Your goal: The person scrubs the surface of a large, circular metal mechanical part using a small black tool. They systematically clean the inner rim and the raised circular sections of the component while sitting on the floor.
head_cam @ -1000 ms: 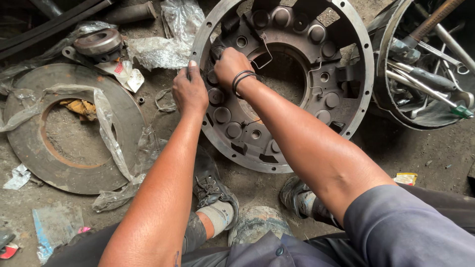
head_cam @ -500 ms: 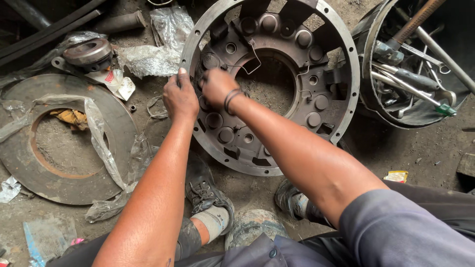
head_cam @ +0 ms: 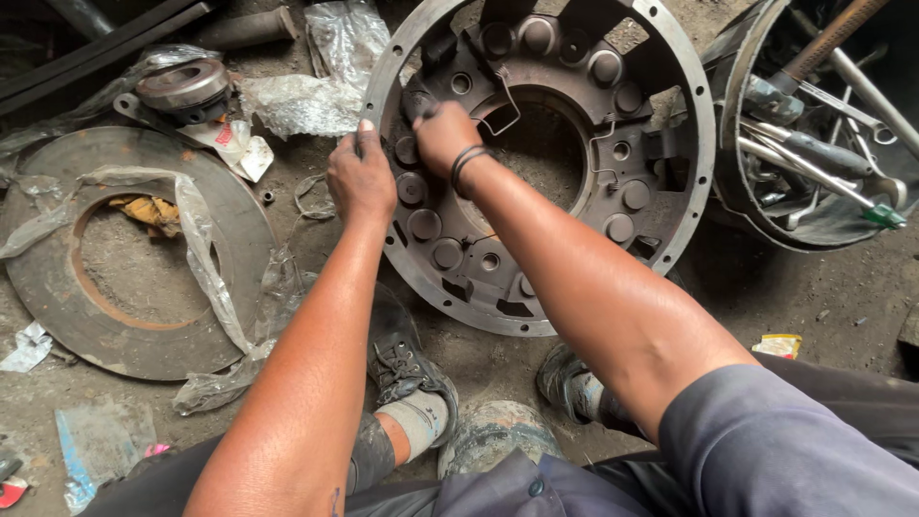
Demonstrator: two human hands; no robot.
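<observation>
Now both hands sit on the big round clutch cover (head_cam: 613,191), which lies flat on the dirt floor (head_cam: 766,287) just ahead of the person's shoes. Left hand (head_cam: 361,177) curls over the cover's left rim, thumb up on the edge, fingers wrapped round the outside, so gripping the rim. Right hand (head_cam: 442,134) is clenched into a fist on the upper-left inner part of the cover, near a small wire clip (head_cam: 498,105); can't tell what, if anything, is inside the fist. Dark band on the right wrist.

Vs 1 s ago: left hand was w/ fingertips resting on the rim's face, higher up; since then it slid outward and closed round the rim. Right hand shifted a bit left and lower, from the top of the centre hole toward the left ring of round bosses. Cover itself hasn't moved on the floor.

Around it: worn flat disc (head_cam: 124,258) w/ torn plastic wrap (head_cam: 201,249) well to the left, a small bearing part (head_cam: 187,88) behind it, and a round pan of tools (head_cam: 823,153) just beside the cover's right edge.
</observation>
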